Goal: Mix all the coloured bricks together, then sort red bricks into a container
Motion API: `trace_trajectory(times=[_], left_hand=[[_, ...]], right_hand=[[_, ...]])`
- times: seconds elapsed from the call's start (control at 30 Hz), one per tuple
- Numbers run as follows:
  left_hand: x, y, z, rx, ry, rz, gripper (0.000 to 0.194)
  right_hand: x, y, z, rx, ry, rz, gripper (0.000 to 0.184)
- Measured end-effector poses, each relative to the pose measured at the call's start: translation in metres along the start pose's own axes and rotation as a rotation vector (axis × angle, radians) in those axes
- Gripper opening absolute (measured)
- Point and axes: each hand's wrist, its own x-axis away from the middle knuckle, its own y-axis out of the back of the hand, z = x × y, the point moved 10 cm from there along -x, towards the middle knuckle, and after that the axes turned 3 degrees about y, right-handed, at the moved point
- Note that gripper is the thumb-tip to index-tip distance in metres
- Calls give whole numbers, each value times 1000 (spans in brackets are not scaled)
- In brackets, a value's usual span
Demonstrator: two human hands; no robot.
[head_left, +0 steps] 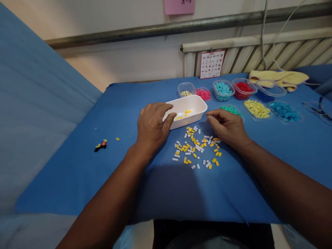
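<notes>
A white rectangular box (191,121) holds a few small yellow bricks (187,112). My left hand (155,121) is at the box's left end and hides that end. Its thumb and forefinger are curved with a gap between them; whether they touch the rim I cannot tell. My right hand (228,126) is just beyond the box's right end, thumb and forefinger pressed together. Anything in that pinch is too small to make out. Loose white and yellow toy bricks (198,148) lie scattered on the blue cloth between my forearms, in front of the box.
Clear tubs behind hold pink (203,94), light blue (223,89), red (243,87), pale yellow (256,109) and blue bricks (284,111). A small cluster of black, orange and yellow bricks (101,145) lies left. A yellow cloth (281,77) and glasses (319,110) lie right.
</notes>
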Motion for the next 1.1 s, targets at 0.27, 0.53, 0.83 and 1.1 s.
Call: trace_trajectory(times=[0.27,0.53,0.83,1.1], left_hand=[[25,-11,-59,328,-283,189,13],[43,-50,-66,361,-280,378,17],[44,-46,-57,347,-273,350,14],[46,-54,-55,339,-217,438,22]], right_hand=[[-6,12,23,134,70,497,22],[18,-10,7,344,39,887,20],[20,-16,6,459,66,894,24],[27,-19,18,639,164,919,21]])
